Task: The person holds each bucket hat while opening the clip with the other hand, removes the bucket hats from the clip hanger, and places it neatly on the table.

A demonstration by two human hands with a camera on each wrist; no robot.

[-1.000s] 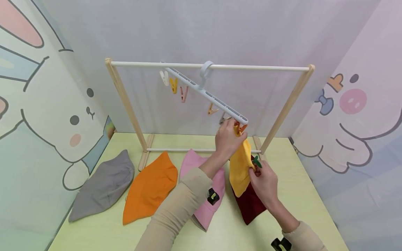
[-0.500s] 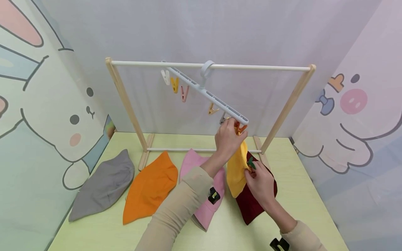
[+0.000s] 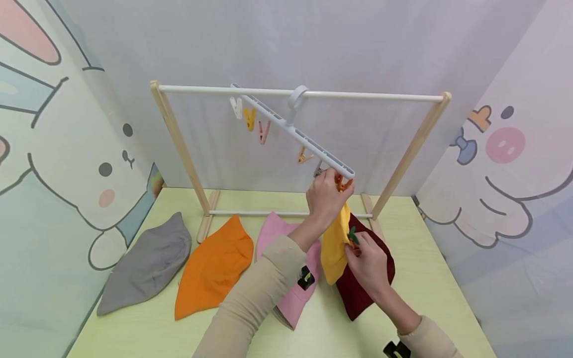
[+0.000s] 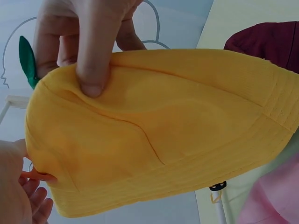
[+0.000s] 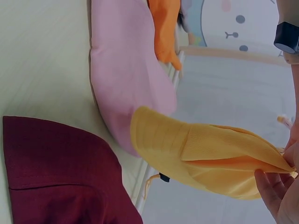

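Note:
A yellow bucket hat (image 3: 333,253) with a green leaf (image 3: 353,235) on its crown hangs below the near end of a pale blue clip hanger (image 3: 309,141). My left hand (image 3: 326,196) grips the orange clothespin (image 3: 342,185) at that end. In the left wrist view, the clothespin (image 4: 39,176) meets the hat's edge; how firmly it bites cannot be seen. Lower down, my right hand (image 3: 369,263) pinches the hat near the leaf, its thumb pressing the cloth in the left wrist view. Behind the hat lies a maroon hat (image 3: 358,288), partly covered.
Gray (image 3: 147,268), orange (image 3: 217,271) and pink (image 3: 293,298) hats lie on the table (image 3: 147,333), the pink one partly under my left arm. The hanger hooks over the rack's white bar (image 3: 367,95). White (image 3: 236,108), yellow (image 3: 249,119) and pink (image 3: 263,132) clothespins dangle from it.
My right hand has drawn the hat's lower part leftward and slightly down, uncovering more of the maroon hat. My left hand stays at the orange clothespin.

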